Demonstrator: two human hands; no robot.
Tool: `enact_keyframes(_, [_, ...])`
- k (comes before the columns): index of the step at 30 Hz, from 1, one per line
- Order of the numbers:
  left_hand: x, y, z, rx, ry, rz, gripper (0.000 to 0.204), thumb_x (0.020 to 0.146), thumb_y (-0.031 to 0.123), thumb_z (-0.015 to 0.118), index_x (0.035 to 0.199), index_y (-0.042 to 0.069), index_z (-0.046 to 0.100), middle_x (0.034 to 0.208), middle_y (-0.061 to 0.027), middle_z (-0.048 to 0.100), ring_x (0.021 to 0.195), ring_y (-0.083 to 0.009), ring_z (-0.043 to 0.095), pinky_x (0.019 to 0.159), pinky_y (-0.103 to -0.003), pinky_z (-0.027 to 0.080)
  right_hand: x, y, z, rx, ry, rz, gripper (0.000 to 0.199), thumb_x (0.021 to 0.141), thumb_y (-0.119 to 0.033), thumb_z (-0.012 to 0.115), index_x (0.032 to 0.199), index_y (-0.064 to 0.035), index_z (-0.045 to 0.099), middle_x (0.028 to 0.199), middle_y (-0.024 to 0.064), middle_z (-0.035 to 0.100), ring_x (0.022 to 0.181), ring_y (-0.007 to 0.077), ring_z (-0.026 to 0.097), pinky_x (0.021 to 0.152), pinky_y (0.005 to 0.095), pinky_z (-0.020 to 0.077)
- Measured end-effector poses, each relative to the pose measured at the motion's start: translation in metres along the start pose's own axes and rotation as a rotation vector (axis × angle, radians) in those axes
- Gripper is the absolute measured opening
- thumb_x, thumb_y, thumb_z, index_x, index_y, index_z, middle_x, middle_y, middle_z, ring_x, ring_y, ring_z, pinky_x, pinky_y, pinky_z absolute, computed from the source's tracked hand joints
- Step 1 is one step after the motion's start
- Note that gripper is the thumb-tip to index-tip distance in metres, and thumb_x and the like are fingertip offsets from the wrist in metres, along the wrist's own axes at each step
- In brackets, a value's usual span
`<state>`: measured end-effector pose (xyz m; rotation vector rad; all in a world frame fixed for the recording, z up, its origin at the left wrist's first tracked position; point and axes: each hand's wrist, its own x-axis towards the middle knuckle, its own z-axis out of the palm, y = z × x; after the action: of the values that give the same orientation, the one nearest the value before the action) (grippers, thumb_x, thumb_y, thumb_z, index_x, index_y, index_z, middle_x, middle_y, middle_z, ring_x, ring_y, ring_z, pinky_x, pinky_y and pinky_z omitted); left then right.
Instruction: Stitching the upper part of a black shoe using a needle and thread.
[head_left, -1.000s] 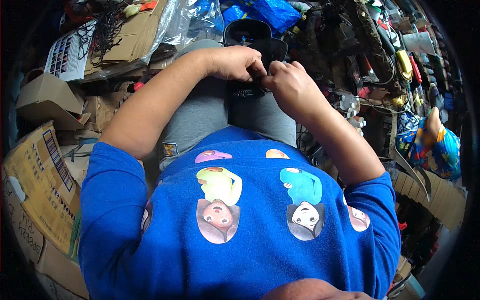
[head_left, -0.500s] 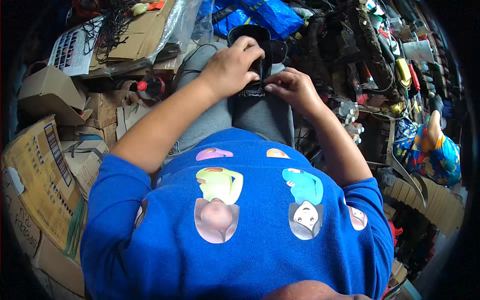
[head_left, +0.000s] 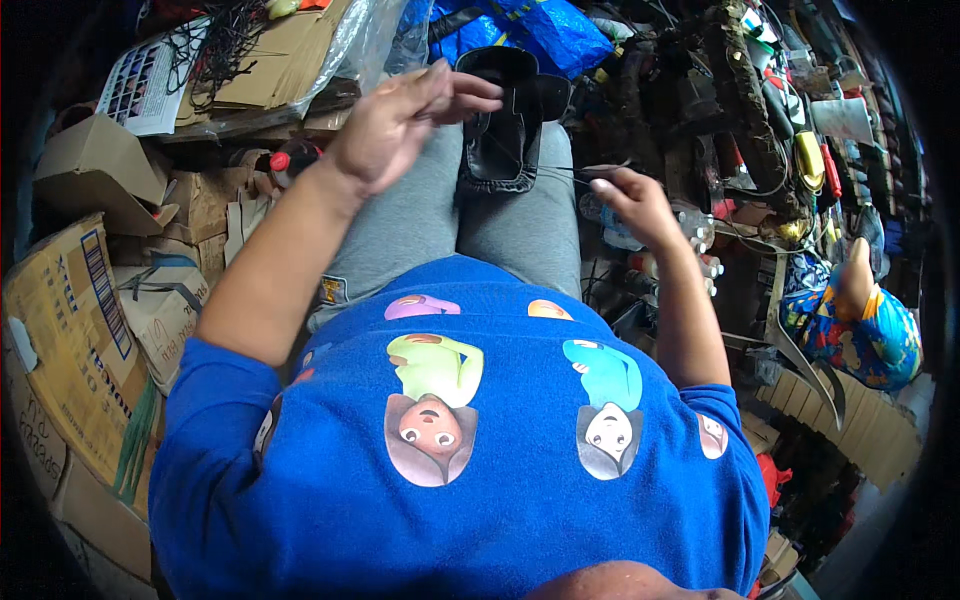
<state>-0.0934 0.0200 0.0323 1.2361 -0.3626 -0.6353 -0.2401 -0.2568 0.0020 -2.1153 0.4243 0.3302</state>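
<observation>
A black leather shoe upper (head_left: 502, 180), with a gathered, stitched-looking edge nearest me, lies across my thighs. From it a thin dark thread (head_left: 560, 168) runs right to my right hand (head_left: 640, 205), whose thumb and fingers are pinched on it. Up and left of the shoe upper, my left hand (head_left: 390, 130) is raised, apart from the leather. Its fingers point right and look stretched, somewhat blurred; I see nothing in them.
Cardboard boxes (head_left: 75, 330) crowd my left, with a red-capped bottle (head_left: 280, 162) beside my leg. A blue bag (head_left: 560, 35) lies beyond my knees. Tools and clutter fill the right, including a curved blade (head_left: 800, 345). Another person's colourful clothing (head_left: 860, 335) shows at far right.
My left hand has come off the shoe upper, moving left and up. My right hand has drawn away to the right, and the thread now stretches between it and the upper.
</observation>
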Motion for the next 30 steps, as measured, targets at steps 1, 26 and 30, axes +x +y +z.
enact_keyframes(1, [0.005, -0.006, 0.010, -0.319, -0.006, -0.081, 0.041, 0.096, 0.032, 0.045, 0.065, 0.007, 0.052, 0.065, -0.0040, 0.045, 0.066, -0.0200, 0.049, 0.077, -0.035, 0.041, 0.001, 0.002, 0.010, -0.177, 0.051, 0.001, 0.025, 0.088, -0.027, 0.060, 0.095, -0.0036, 0.067, 0.079, 0.0096, 0.066, 0.079, 0.0181, 0.062, 0.078, 0.0299, 0.0435])
enact_keyframes(26, [-0.018, -0.046, 0.023, 1.329, -0.332, 0.547, 0.029, 0.071, 0.021, 0.071, 0.098, 0.012, 0.063, 0.078, -0.0073, 0.055, 0.073, -0.0268, 0.059, 0.069, -0.037, 0.048, 0.035, -0.072, 0.015, -0.620, -0.218, -0.579, 0.022, 0.081, -0.024, 0.061, 0.078, -0.0020, 0.061, 0.078, 0.0177, 0.059, 0.075, 0.0369, 0.059, 0.067, 0.0453, 0.0465])
enact_keyframes(30, [-0.018, -0.048, 0.019, 1.303, -0.312, 0.524, 0.030, 0.070, 0.018, 0.070, 0.099, 0.014, 0.063, 0.078, -0.0070, 0.055, 0.073, -0.0267, 0.059, 0.069, -0.038, 0.048, 0.026, -0.070, 0.010, -0.540, -0.279, -0.552, 0.018, 0.079, -0.018, 0.059, 0.076, -0.0006, 0.058, 0.073, 0.0194, 0.056, 0.071, 0.0377, 0.057, 0.063, 0.0437, 0.0445])
